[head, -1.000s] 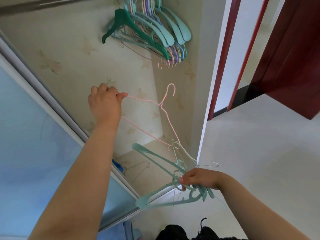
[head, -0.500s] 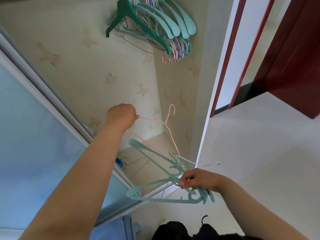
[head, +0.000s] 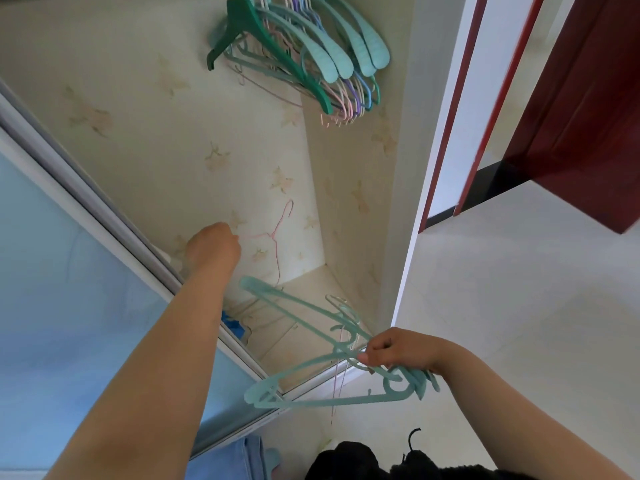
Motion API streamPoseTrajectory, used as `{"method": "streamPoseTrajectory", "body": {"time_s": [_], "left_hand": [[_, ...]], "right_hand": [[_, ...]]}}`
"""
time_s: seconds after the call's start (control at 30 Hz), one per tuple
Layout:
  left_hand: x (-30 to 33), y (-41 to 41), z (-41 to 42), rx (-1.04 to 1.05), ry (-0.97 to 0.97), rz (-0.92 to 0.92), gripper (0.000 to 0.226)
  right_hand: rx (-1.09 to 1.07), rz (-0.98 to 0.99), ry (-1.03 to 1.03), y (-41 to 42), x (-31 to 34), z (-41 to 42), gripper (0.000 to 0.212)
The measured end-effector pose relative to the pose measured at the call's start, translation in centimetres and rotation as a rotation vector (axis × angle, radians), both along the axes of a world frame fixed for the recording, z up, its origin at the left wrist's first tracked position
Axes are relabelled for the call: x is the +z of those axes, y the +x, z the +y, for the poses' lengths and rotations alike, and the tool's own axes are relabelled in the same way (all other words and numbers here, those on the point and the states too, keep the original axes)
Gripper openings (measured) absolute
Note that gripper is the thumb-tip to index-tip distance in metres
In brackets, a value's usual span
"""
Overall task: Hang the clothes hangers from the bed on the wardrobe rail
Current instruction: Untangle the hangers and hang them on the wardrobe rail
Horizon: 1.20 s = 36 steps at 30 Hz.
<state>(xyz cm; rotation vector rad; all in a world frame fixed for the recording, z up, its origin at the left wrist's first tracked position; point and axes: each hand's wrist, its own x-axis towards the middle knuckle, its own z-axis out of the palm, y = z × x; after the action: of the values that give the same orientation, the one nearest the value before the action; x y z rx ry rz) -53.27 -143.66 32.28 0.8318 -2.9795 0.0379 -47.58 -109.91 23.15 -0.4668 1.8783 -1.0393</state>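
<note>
My left hand [head: 213,249] pinches a thin pink wire hanger [head: 277,233] by one shoulder inside the wardrobe, its hook pointing up. My right hand [head: 401,349] grips a bundle of light teal plastic hangers [head: 311,382] low at the wardrobe's front edge, with a few thin wire hangers among them. Several hangers [head: 304,53], dark green, teal, pink and purple, hang at the top of the wardrobe. The rail itself is out of view.
A pale blue sliding wardrobe door [head: 62,306] with a metal frame runs along the left. The wardrobe's side panel [head: 401,188] stands to the right of the hanging bundle. A dark red door [head: 581,126] is open at the right. A small blue object [head: 233,323] lies on the wardrobe floor.
My left hand has dropped lower with the pink wire hanger. The hanging bundle sits higher in view as my head tilts down. My right hand keeps its hold on the teal bundle.
</note>
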Motion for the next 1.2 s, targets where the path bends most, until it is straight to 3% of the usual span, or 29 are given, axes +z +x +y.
{"method": "streamPoseTrajectory", "body": {"time_s": [0.17, 0.37, 0.53, 0.63, 0.8, 0.93, 1.07, 1.2], "left_hand": [[-1.7, 1.9, -1.0, 0.075, 0.064, 0.169, 0.035], [-2.1, 3.8, -2.2, 0.139, 0.157, 0.378, 0.033], [-1.5, 4.9, -1.3, 0.129, 0.192, 0.429, 0.029], [-0.4, 6.0, -0.6, 0.077, 0.205, 0.484, 0.026], [2.9, 7.6, -0.2, -0.046, 0.133, 0.478, 0.025], [5.6, 9.0, 0.1, -0.16, 0.064, 0.526, 0.026], [8.2, 10.5, 0.2, -0.246, 0.052, 0.612, 0.031], [10.8, 12.7, 0.4, -0.369, 0.133, 0.648, 0.032]], "right_hand": [[0.002, 0.029, 0.034, -1.1, -0.1, -0.2, 0.043], [0.117, 0.065, 0.243, -1.8, -0.8, -0.9, 0.051], [0.183, 0.094, 0.394, -2.4, -1.7, -2.2, 0.034], [0.036, 0.096, 0.443, -3.7, -3.3, -2.3, 0.061], [-0.353, -0.171, 0.266, -5.8, -4.6, -3.0, 0.099], [-0.405, -0.206, 0.139, -6.6, -3.3, -4.8, 0.094], [-0.344, -0.173, 0.196, -6.3, -2.2, -6.3, 0.087], [-0.408, -0.206, 0.169, -5.7, -1.9, -6.6, 0.099]]}}
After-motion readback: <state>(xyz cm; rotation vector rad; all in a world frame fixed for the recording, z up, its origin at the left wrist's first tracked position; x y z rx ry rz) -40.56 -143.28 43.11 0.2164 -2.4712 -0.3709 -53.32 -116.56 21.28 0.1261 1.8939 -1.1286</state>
